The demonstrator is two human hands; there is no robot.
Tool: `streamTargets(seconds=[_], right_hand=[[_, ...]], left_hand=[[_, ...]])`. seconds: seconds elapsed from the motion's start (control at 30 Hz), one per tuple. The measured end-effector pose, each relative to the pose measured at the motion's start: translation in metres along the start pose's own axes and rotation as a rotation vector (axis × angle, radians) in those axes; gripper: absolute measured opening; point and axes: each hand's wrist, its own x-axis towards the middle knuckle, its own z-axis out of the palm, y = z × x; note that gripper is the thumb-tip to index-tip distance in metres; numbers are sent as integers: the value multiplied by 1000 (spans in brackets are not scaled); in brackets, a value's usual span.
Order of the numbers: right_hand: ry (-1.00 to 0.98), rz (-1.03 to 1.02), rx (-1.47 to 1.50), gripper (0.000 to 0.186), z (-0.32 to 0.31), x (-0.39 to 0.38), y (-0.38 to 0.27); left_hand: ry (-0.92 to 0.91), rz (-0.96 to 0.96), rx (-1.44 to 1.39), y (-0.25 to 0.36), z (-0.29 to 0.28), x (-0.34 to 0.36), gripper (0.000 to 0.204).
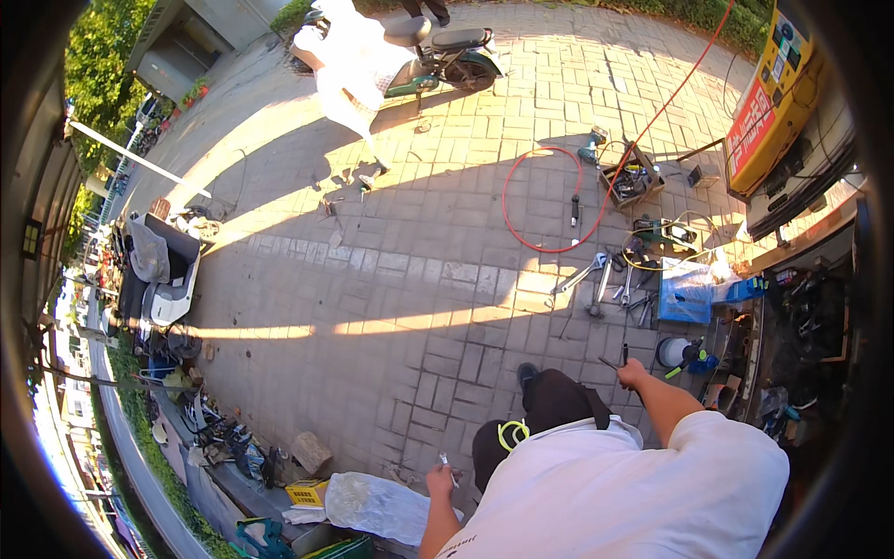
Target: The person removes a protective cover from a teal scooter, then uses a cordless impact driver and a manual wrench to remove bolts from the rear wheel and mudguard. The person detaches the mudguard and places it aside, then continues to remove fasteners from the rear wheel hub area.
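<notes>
The left hand (439,480) is raised in front of the body, forearm rising from the lower edge, fingers closed on something small and pale; the right hand (633,373) reaches forward on a bare, extended forearm, fist closed around a thin dark tool.

We're outdoors on a grey brick-paved yard (400,279), low sunlight striping it with long shadows; a parked green electric scooter (438,56) up top, green hedges (102,56) along the left.
</notes>
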Motion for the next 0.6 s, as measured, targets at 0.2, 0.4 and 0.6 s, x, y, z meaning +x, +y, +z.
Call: streamTargets(seconds=[0.2,0.4,0.6], right_hand=[[-20,-386,354,24,-4,20,-222],[-12,-41,428,17,-15,82,-340],[115,276,400,11,-29,76,-393]], left_hand=[[-129,-10,27,179,-31,148,25],[-106,-142,315,310,-46,286,16],[-165,-150,425,518,-68,438,17]])
